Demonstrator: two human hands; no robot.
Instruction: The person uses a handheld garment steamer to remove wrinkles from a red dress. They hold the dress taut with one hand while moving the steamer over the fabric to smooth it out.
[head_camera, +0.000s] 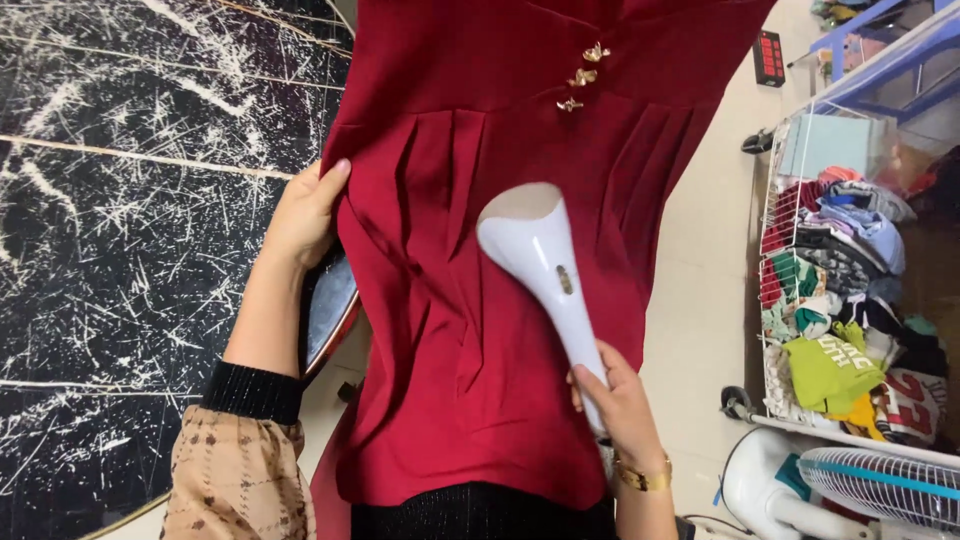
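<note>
Red dress (520, 300) hangs; left hand (303, 215) pinches its edge, right hand (622, 400) grips a white steamer (545, 270) pressed against the pleats. Black-and-red sign (768, 57) on floor beyond.

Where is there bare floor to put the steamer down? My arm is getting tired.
Bare pale floor runs between the red dress and the wire basket of clothes. Lower right is crowded by a white fan. The right hand holds the steamer; the left hand grips the dress edge by the dark marbled wall.
</note>
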